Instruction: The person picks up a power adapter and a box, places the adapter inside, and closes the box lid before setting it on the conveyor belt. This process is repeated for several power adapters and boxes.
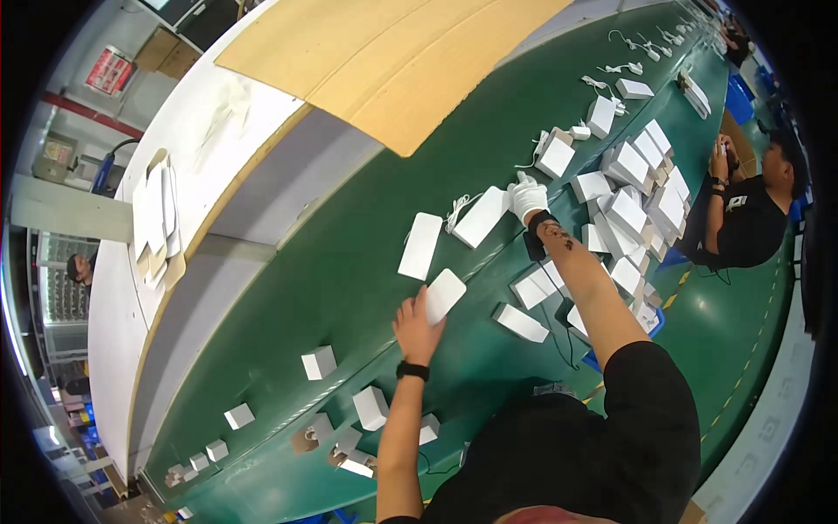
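My bare left hand [417, 332], with a black band at the wrist, holds a white rounded-corner box [447, 295] by its near left edge above the green belt. My right hand [527, 197] wears a white glove and is further off to the right. Its fingers look curled, beside the far end of a long white box [482, 218]; what they grip, if anything, I cannot make out. A coiled white cable [456, 210] lies against that box. Another white box [421, 245] lies flat to its left. A white box [554, 154] with a cable lies beyond the glove.
A heap of white boxes [627, 210] is piled at the right. Loose boxes [370, 408] sit at the lower left. Cardboard [401, 70] overhangs the belt from a white shelf [205, 131]. A person in black [749, 214] is at the far right, beyond the heap.
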Demonstrator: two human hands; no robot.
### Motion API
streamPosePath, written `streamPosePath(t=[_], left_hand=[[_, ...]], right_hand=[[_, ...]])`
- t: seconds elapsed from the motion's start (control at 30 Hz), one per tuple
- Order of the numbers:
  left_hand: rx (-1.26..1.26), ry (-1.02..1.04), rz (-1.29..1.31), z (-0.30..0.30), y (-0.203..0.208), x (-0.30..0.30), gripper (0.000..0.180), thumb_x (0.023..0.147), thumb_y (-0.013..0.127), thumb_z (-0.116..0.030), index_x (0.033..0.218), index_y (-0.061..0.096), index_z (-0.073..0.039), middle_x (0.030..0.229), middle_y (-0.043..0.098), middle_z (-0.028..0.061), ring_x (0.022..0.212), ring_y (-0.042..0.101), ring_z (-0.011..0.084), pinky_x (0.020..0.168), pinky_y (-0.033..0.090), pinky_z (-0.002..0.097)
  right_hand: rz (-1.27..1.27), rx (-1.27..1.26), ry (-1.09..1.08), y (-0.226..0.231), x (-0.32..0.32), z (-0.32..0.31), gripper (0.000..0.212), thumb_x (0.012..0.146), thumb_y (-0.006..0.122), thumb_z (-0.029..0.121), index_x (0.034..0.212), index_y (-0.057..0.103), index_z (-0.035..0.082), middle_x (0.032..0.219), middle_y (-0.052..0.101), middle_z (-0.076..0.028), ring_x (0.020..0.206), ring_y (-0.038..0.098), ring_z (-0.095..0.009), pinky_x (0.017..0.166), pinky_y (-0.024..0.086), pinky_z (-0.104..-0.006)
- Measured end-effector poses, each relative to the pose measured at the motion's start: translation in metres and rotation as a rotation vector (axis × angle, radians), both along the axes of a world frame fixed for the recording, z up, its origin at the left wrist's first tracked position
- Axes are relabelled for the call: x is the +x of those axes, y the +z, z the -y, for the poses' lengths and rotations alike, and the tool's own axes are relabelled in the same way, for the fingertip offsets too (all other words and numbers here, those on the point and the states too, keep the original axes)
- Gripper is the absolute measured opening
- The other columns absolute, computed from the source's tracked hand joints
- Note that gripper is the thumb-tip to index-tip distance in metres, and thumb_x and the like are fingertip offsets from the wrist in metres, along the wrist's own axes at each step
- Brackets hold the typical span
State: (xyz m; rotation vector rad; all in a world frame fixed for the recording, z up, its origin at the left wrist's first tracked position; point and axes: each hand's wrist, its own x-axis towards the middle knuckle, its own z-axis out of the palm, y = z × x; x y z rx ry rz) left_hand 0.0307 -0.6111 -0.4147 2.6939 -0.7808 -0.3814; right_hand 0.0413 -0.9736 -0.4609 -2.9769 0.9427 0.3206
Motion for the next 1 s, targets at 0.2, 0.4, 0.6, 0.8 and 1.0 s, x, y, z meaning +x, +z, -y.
streamPosePath(t=[0.2, 0.4, 0.6, 0.8, 1.0], left_hand=[[-0.186, -0.093, 0.037, 0.088, 0.024, -0.029, 0.081, 0.068, 0.073, -0.045, 0.138, 0.040, -0.019, 0.101, 0.053, 0.0075, 0.096, 0.053, 0.0286, 0.077, 0.041, 0.0453], [-0.400, -0.297, -0.056, 0.158, 0.041, -0.071, 0.088, 0.068, 0.074, -0.051, 0.138, 0.037, -0.012, 0.114, 0.053, 0.0104, 0.107, 0.050, 0.0294, 0.092, 0.036, 0.0461], [-1.730, 0.228, -1.907, 0.125, 0.091, -0.054, 0.064, 0.081, 0.067, -0.043, 0.130, 0.045, -0.008, 0.115, 0.055, 0.0104, 0.113, 0.050, 0.0266, 0.103, 0.035, 0.0425], [-2.027, 0.569, -2.001, 0.084, 0.067, -0.043, 0.039, 0.094, 0.052, -0.032, 0.107, 0.056, 0.005, 0.091, 0.062, 0.0113, 0.087, 0.060, 0.0213, 0.089, 0.050, 0.0350], [-1.716, 0.433, -1.489, 0.078, 0.107, -0.072, 0.031, 0.096, 0.049, -0.025, 0.107, 0.057, 0.002, 0.087, 0.061, 0.0083, 0.076, 0.058, 0.0168, 0.081, 0.051, 0.0315]], right_hand=[[0.112, 0.234, -0.012, 0.072, -0.004, 0.010, 0.025, 0.081, 0.063, 0.026, 0.103, 0.060, 0.015, 0.115, 0.059, -0.014, 0.095, 0.061, -0.033, 0.073, 0.050, -0.0404], [0.484, 0.254, 0.244, 0.203, -0.046, -0.013, 0.031, 0.078, 0.067, 0.027, 0.104, 0.058, 0.013, 0.095, 0.065, -0.012, 0.084, 0.062, -0.034, 0.067, 0.049, -0.0390], [0.461, 0.153, 0.559, 0.250, -0.134, -0.065, 0.026, 0.077, 0.067, 0.022, 0.100, 0.059, 0.012, 0.103, 0.062, -0.015, 0.083, 0.061, -0.033, 0.070, 0.049, -0.0402], [0.789, 0.629, 0.555, 0.226, -0.187, -0.112, 0.028, 0.084, 0.065, 0.023, 0.108, 0.057, 0.011, 0.103, 0.059, -0.013, 0.093, 0.062, -0.026, 0.077, 0.050, -0.0376], [1.277, 1.765, 0.071, 0.197, -0.188, -0.152, 0.040, 0.084, 0.066, 0.017, 0.119, 0.050, 0.006, 0.103, 0.058, -0.008, 0.093, 0.060, -0.020, 0.080, 0.052, -0.0321]])
